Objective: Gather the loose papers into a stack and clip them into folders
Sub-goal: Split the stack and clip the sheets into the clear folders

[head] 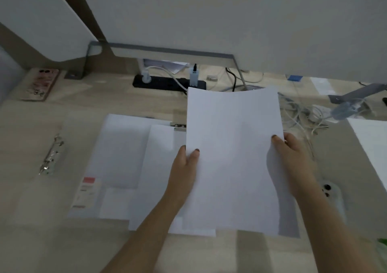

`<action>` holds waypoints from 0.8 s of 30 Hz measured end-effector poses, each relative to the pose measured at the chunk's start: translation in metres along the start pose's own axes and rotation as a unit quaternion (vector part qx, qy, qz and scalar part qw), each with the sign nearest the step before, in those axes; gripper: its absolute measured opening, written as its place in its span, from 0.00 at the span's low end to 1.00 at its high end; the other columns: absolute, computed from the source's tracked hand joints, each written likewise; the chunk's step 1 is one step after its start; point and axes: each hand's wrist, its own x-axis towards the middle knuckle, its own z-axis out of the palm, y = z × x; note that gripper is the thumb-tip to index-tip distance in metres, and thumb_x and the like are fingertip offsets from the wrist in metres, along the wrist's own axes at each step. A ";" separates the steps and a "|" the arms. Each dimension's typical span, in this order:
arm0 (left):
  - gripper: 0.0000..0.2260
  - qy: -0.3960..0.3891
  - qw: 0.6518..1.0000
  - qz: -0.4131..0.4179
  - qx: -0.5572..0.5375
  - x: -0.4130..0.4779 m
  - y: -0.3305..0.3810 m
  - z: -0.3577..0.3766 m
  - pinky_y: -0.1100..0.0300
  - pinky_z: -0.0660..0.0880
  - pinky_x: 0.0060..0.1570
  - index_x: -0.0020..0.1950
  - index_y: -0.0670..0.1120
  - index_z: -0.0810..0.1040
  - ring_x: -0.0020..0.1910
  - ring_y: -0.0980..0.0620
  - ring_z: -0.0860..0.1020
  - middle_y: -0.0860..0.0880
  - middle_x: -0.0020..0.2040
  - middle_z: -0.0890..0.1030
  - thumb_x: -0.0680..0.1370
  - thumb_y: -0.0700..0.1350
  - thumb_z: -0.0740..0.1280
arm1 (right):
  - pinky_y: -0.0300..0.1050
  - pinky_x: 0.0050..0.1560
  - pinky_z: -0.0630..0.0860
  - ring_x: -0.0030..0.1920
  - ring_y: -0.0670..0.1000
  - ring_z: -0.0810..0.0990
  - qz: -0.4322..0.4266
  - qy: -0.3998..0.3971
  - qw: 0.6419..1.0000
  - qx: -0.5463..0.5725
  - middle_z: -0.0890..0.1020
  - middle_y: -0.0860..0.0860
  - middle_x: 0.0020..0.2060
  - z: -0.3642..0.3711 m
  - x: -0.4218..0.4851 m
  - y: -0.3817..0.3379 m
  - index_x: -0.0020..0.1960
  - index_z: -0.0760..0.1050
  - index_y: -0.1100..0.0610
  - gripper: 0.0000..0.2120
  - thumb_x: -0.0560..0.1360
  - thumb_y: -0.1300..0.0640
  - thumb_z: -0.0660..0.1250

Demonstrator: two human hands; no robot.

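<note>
I hold a white sheet of paper [232, 157] lifted above the desk, its top edge curving. My left hand [185, 168] pinches its left edge, thumb on top. My right hand [293, 164] grips its right edge. Under and to the left lie more loose white sheets [125, 151], overlapping. A clear folder [31, 157] lies open at the left with its metal ring clip [51, 155]. A metal clip [178, 126] shows at the top of the sheets on the desk. Another white sheet [372, 143] lies at the right edge.
A black power strip [165, 82] with plugs sits at the back, with tangled white cables [303, 113] to its right. A phone [40, 84] lies far left, another phone [333, 197] near my right wrist. A grey divider panel stands behind the wooden desk [62, 247].
</note>
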 end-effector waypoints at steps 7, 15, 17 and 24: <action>0.07 0.062 0.998 -0.014 0.014 0.014 -0.021 -0.146 0.72 0.71 0.40 0.53 0.47 0.75 0.42 0.56 0.76 0.53 0.45 0.79 0.80 0.44 0.59 | 0.44 0.37 0.72 0.37 0.53 0.81 0.081 -0.166 0.980 0.075 0.82 0.53 0.40 0.121 -0.047 -0.014 0.49 0.75 0.57 0.08 0.79 0.55 0.60; 0.03 0.056 0.992 -0.063 0.089 0.045 -0.057 -0.258 0.66 0.70 0.41 0.46 0.48 0.73 0.42 0.53 0.75 0.55 0.39 0.76 0.79 0.44 0.61 | 0.52 0.56 0.77 0.58 0.52 0.80 0.220 -0.221 0.938 0.153 0.80 0.49 0.59 0.227 -0.087 0.018 0.67 0.70 0.52 0.20 0.76 0.56 0.64; 0.03 0.133 0.984 -0.048 0.111 0.054 -0.066 -0.281 0.72 0.67 0.36 0.46 0.48 0.74 0.39 0.55 0.73 0.56 0.38 0.75 0.78 0.43 0.61 | 0.58 0.64 0.71 0.64 0.54 0.75 0.241 -0.209 0.932 0.171 0.74 0.50 0.67 0.245 -0.090 0.027 0.71 0.65 0.51 0.28 0.72 0.51 0.68; 0.13 0.223 0.970 -0.062 0.075 0.091 -0.086 -0.358 0.75 0.70 0.27 0.61 0.40 0.73 0.28 0.67 0.78 0.47 0.50 0.76 0.77 0.37 0.59 | 0.48 0.50 0.80 0.56 0.54 0.80 0.240 -0.220 0.929 0.177 0.81 0.51 0.57 0.298 -0.089 0.027 0.65 0.72 0.53 0.16 0.78 0.60 0.60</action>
